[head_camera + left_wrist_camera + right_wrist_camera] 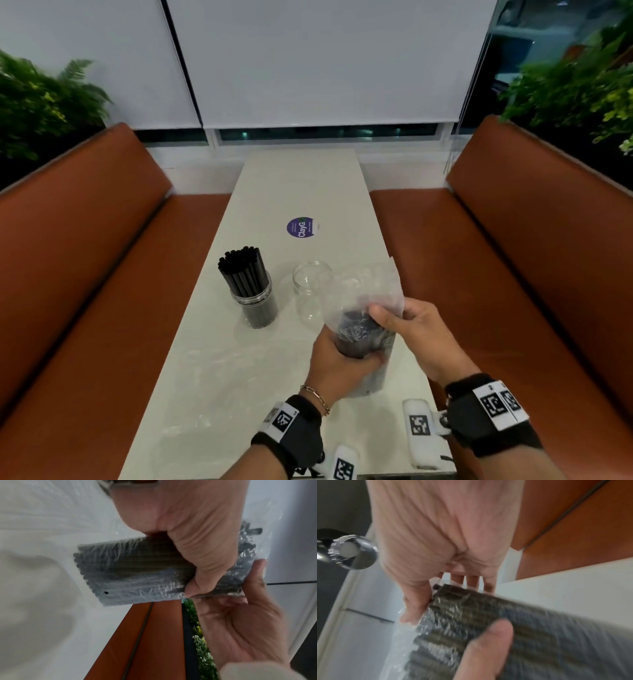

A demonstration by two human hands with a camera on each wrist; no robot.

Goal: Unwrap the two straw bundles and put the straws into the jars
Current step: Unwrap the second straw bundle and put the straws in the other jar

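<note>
Over the table's near right part, my left hand grips a bundle of black straws still in its clear plastic wrap. The left hand curls round the bundle's middle. My right hand pinches the wrap at the bundle's upper end, thumb in front and fingers behind. In the right wrist view that hand holds the bundle's end. An empty glass jar stands just left of the bundle. Further left, a second jar holds several black straws.
The long white table runs away from me between two orange benches. A round purple sticker lies on the table beyond the jars. Plants stand behind both benches.
</note>
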